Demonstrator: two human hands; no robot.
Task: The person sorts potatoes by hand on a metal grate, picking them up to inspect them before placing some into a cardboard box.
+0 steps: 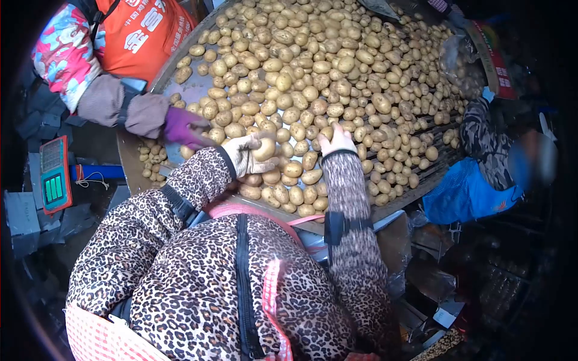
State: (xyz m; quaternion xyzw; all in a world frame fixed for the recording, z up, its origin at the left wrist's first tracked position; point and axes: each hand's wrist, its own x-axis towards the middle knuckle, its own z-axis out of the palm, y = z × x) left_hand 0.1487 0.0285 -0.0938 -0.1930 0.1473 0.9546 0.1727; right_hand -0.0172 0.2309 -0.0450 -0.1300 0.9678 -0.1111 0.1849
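Note:
My left hand [242,155], in a pale glove, is closed round a potato [264,149] just above the heap. To its right, my right hand [337,142] reaches down into the pile. Its thumb and fingers are bent about a small potato [327,132], partly hidden by the hand. Many loose potatoes [311,177] of differing sizes lie around and between both hands on a broad sorting table [394,209].
A co-worker's purple-gloved hand [185,128] touches potatoes left of mine. Another person in a camouflage sleeve [481,141] stands at the right, beside a blue bag [469,192]. A digital scale [54,174] sits at far left. A metal scoop [379,7] rests at the top.

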